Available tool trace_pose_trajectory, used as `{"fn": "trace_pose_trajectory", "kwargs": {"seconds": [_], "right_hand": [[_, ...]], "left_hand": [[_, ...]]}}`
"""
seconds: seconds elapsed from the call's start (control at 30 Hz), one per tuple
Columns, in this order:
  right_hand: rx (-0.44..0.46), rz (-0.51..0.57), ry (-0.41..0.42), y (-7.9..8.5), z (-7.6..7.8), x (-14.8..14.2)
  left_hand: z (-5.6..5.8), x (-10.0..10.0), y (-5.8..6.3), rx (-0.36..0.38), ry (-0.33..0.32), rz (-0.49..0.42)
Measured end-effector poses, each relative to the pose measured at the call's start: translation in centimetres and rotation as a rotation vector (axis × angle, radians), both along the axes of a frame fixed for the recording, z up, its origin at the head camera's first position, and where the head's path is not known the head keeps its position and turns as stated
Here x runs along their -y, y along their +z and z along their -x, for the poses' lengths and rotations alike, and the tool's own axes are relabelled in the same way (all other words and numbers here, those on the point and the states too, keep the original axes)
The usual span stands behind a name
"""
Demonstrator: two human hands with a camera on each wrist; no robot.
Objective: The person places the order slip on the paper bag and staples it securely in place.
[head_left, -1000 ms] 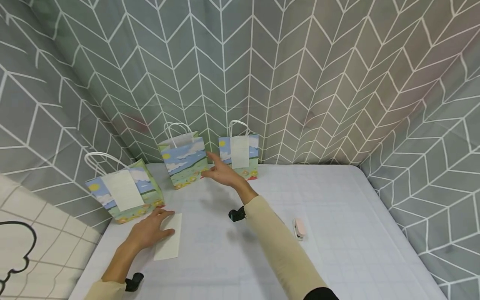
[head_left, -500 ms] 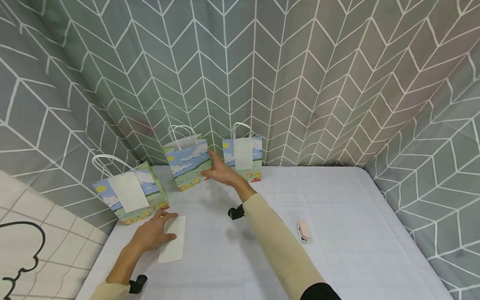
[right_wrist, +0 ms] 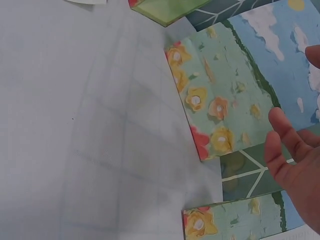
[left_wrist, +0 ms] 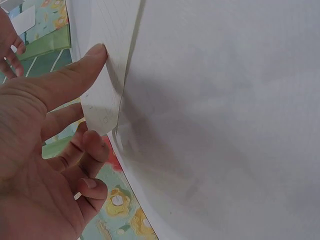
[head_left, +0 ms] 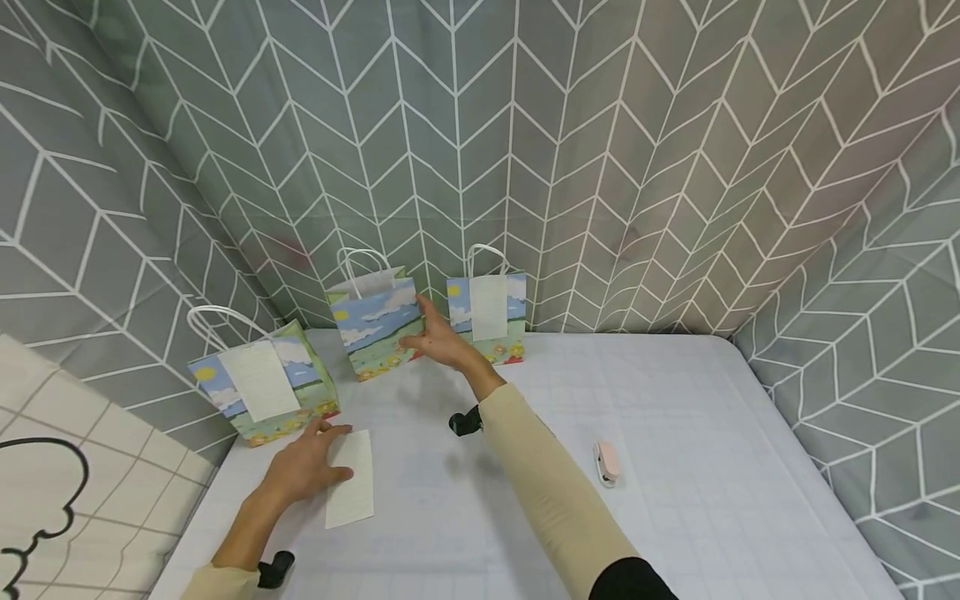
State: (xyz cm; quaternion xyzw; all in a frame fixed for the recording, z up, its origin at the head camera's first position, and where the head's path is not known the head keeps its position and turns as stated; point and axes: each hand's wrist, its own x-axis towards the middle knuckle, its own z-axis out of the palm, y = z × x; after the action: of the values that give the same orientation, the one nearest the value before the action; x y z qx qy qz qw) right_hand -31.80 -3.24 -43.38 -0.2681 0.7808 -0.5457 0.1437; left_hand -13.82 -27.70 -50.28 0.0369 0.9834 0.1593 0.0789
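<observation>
My left hand (head_left: 300, 467) pinches a white paper card (head_left: 356, 492) at its left side, low over the white table. In the left wrist view, the thumb lies on the card's lined face while the other fingers curl beside and behind its edge. My right hand (head_left: 446, 340) is at the right edge of the middle paper gift bag (head_left: 375, 329), which stands upright with white handles and a painted sky and flowers. Its fingertips (right_wrist: 277, 117) overlap the bag's front in the right wrist view, the fingers loosely bent.
A similar gift bag (head_left: 311, 367) stands at the left with a white card (head_left: 258, 383) on its front. Another bag (head_left: 516, 312) at the back right bears a card (head_left: 489, 308) too. A small pink stapler (head_left: 609, 462) lies on the table (head_left: 712, 417). A patterned curtain (head_left: 600, 167) hangs behind.
The white card has shifted slightly to the right relative to my left hand and turned a little. The head view has swung slightly. My right hand stays at the middle bag's edge.
</observation>
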Motion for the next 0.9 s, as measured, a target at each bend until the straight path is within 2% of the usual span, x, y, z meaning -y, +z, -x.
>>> {"fn": "trace_pose_trajectory", "kwargs": {"seconds": [0.17,0.47,0.73,0.9], "right_hand": [[-0.019,-0.005,-0.012,0.12,-0.04,-0.2],[-0.057,-0.041,-0.061,-0.34,0.25,-0.34],[-0.213,-0.154,-0.123,-0.41,-0.13,-0.22],[-0.244,-0.176,-0.164,-0.5,-0.31,-0.23]], "left_hand": [[-0.16,0.05,0.14,-0.05,-0.015,0.005],[-0.39,0.29,-0.5,-0.209,-0.048,0.024],[-0.05,0.11,-0.43,-0.215,-0.05,-0.01],[-0.1,-0.14,-0.26,-0.218,-0.048,-0.011]]}}
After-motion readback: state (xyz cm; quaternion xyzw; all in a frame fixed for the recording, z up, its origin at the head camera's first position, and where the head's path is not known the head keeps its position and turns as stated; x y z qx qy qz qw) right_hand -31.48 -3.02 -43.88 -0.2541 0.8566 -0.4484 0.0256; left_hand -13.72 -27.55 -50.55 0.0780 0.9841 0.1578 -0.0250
